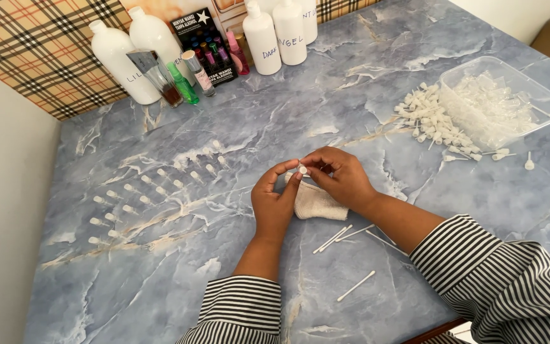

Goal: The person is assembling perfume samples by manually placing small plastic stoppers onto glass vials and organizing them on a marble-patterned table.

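Tiny white sprayer cap (302, 169), pinched between fingers (293, 173)

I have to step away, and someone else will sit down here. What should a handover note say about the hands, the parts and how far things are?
Left hand and right hand: both pinch one small white cap between the fingertips, above a folded beige cloth on the marble table.
Done, as it looks: small clear vials lie in rows to the left.
Left: a heap of white caps beside the clear plastic tray, which is filled with more clear parts.
Cotton swabs lie near the right wrist. Large white bottles stand at the far edge.
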